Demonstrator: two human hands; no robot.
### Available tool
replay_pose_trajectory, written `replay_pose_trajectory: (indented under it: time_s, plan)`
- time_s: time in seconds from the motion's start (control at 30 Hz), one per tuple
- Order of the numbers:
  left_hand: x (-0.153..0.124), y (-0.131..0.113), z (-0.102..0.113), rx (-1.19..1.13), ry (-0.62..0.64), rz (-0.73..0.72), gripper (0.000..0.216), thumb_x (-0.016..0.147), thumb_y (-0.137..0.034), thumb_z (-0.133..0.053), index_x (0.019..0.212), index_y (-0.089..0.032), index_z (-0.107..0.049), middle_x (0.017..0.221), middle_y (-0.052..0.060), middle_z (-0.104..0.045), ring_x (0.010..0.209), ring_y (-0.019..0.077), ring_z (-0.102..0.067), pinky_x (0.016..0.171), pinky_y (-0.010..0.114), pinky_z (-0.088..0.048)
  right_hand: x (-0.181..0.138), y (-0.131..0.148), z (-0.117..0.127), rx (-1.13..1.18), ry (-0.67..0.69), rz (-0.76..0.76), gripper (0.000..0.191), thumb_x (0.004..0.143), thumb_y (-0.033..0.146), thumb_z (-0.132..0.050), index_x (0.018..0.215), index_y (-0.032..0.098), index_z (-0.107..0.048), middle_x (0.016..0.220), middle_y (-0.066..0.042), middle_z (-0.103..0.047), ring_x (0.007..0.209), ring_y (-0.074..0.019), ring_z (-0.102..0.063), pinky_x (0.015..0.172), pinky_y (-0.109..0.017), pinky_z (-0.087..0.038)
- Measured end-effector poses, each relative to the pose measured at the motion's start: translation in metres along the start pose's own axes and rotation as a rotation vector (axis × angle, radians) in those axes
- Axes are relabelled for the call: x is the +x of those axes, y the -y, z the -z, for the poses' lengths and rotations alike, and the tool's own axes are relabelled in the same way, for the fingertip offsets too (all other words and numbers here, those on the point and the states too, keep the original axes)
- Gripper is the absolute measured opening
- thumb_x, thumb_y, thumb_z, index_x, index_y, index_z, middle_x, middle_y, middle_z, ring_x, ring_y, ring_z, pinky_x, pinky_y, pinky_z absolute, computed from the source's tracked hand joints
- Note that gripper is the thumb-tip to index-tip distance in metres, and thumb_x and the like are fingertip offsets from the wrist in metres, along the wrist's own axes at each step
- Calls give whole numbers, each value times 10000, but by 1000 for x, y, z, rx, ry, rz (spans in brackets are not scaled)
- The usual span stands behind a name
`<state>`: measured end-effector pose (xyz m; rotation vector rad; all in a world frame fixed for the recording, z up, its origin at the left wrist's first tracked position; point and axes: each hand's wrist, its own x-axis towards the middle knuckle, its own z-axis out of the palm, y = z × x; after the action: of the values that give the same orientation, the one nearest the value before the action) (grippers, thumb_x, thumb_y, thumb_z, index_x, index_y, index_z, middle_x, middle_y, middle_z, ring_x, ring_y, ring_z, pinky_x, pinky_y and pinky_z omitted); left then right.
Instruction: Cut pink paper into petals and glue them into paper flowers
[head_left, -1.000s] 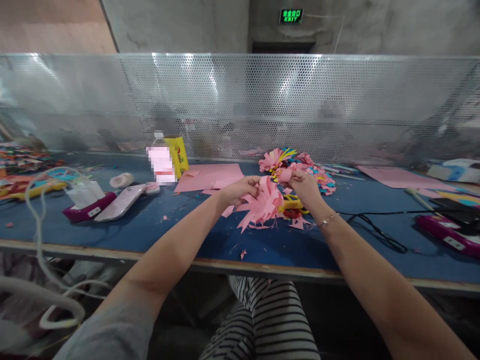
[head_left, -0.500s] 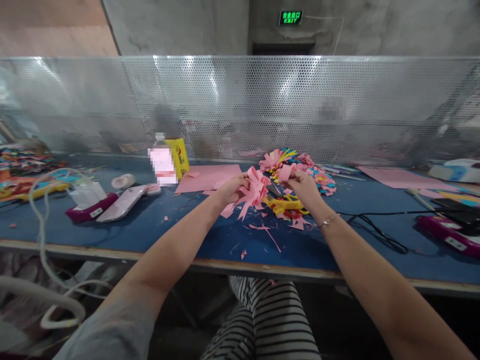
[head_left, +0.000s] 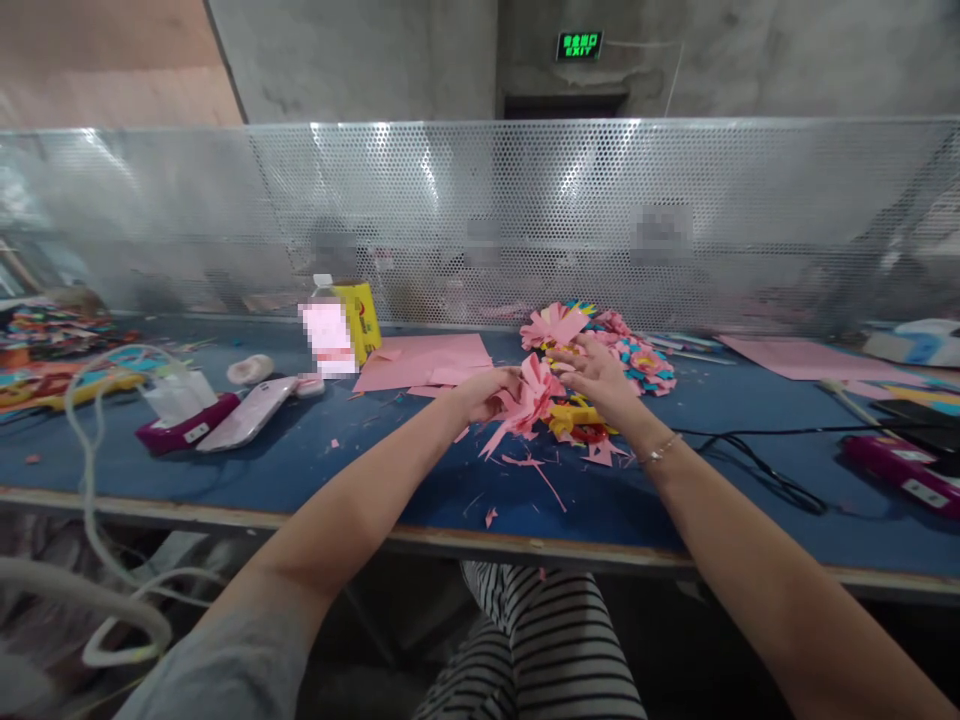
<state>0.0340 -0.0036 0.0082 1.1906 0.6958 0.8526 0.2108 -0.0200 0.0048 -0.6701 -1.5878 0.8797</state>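
Observation:
Over the table's middle, my left hand (head_left: 491, 392) is closed on a pink paper flower (head_left: 529, 395) with fringed, petal-like strips. To its right, my right hand (head_left: 600, 378) has its fingers apart, nothing seen in them, close to the flower's edge. Just beyond those fingers a flat pink paper piece (head_left: 568, 326) lies against a pile of pink, yellow and blue paper flowers (head_left: 643, 358). Yellow-handled scissors (head_left: 576, 418) rest among pink scraps below my right hand, partly covered.
Pink paper sheets (head_left: 427, 362) lie left of the pile. Further left stand a bottle (head_left: 328, 335) and a yellow packet (head_left: 362, 318), with a phone (head_left: 247, 412) leaning by a purple power strip (head_left: 184, 425). A black cable (head_left: 757, 470) crosses the right side. Behind rises a perforated metal screen (head_left: 480, 180).
My right hand has let go of the small pink paper piece, and its fingers have spread. The pink flower in my left hand has shifted slightly right and down.

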Motion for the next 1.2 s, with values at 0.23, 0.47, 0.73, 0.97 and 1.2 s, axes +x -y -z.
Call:
replay_pose_trajectory:
  time_s: [0.23, 0.47, 0.73, 0.97, 1.2]
  plan:
    - [-3, -2, 1, -44, 106, 64, 293, 415, 26, -401, 629, -117, -541, 536, -6, -566, 489, 82, -524, 487, 177, -415, -3, 0, -2, 68, 104, 15, 608, 590, 332, -681, 1129, 276, -406, 1121, -58, -529, 1057, -197, -520, 806, -326, -472]
    - [-6, -4, 2, -34, 203, 48, 277, 438, -17, -421, 662, -112, -553, 535, 25, -595, 476, 107, -539, 465, 195, -432, -5, 8, -8, 58, 167, -19, 699, 554, 297, -694, 1195, 281, -415, 1204, -56, -487, 982, -172, -540, 787, -298, -485]
    - [-2, 1, 7, -87, 217, 22, 334, 430, -10, -425, 716, -102, -570, 614, 42, -618, 540, 113, -575, 509, 193, -455, -3, 0, -5, 112, 218, 15, 756, 458, 396, -731, 1151, 283, -452, 1189, -55, -497, 1051, -213, -495, 783, -325, -483]
    - [-6, 1, 6, -64, 265, 61, 313, 462, -8, -434, 739, -106, -539, 598, 28, -590, 548, 103, -565, 516, 190, -442, -5, -3, -7, 86, 244, -6, 744, 514, 252, -713, 1190, 296, -407, 1116, -28, -525, 903, -155, -544, 700, -269, -500]
    - [-13, 0, 0, -27, 332, 103, 334, 475, -17, -436, 781, -119, -522, 614, 29, -594, 550, 133, -588, 542, 237, -468, -6, 1, -7, 101, 217, -52, 786, 531, 208, -699, 1240, 245, -360, 798, 15, -568, 720, -121, -554, 657, -262, -498]
